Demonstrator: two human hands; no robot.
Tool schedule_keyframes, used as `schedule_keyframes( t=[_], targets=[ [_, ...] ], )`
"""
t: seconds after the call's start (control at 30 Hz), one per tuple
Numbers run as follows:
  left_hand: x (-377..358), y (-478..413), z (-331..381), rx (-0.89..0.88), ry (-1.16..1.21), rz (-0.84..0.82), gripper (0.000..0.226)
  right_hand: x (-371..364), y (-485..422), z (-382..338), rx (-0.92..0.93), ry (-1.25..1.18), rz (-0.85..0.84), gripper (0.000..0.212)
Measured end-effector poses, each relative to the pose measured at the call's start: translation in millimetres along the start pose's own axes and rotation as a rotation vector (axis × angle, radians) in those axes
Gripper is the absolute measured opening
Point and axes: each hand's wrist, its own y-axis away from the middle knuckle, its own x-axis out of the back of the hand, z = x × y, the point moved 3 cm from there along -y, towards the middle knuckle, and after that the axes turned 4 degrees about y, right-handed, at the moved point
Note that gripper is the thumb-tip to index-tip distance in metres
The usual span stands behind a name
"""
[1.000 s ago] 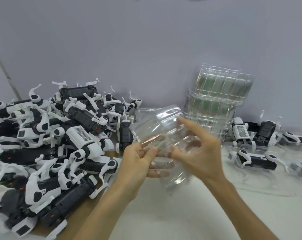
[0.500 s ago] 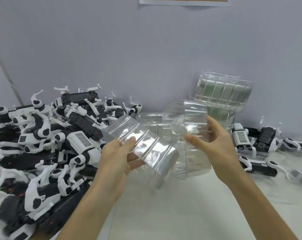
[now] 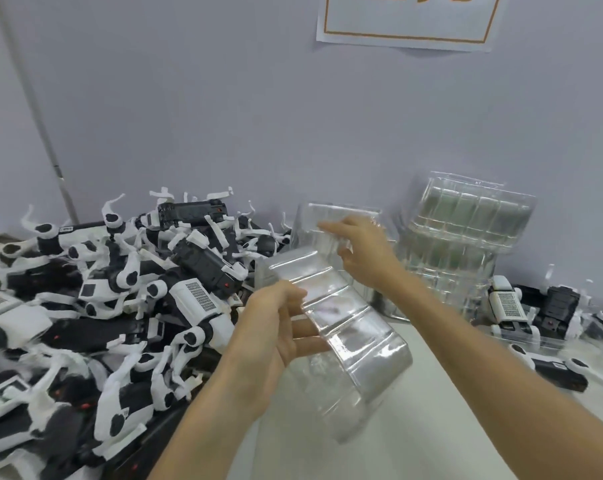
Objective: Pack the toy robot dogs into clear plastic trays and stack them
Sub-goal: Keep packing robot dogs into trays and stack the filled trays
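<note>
The two trays, held together a second ago, are now apart. The left hand (image 3: 276, 327) grips one tray (image 3: 348, 327) above the desk (image 3: 414, 452), fingers curled round its edge. The right hand (image 3: 366, 254) pinches the second tray (image 3: 327, 216) near the wall. I think one tray is now ready for a dog (image 3: 196, 299).

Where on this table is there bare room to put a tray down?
Best is the bare white tabletop in front, between the pile of toy dogs on the left and the packed dogs on the right, under the tray in the left hand. Crowded: the pile, the tray stack at the wall, the right edge.
</note>
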Motion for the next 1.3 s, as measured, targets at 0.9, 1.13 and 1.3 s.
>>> schedule_keyframes(
  t=[0.9,1.13,1.3],
  targets=[
    [-11.4,8.8,-15.6,-0.164,-0.319,-0.307,0.044,93.0,136.8,-76.1,-0.038,-0.748,-0.300,0.086],
    [-16.5,17.6,-10.7,-0.219,-0.364,-0.319,0.030,80.8,136.8,-79.1,-0.082,-0.798,-0.171,0.099],
    [-24.8,21.2,-11.8,-0.191,-0.197,-0.274,0.028,84.5,135.7,-76.0,-0.098,-0.772,-0.008,0.095]
  ],
)
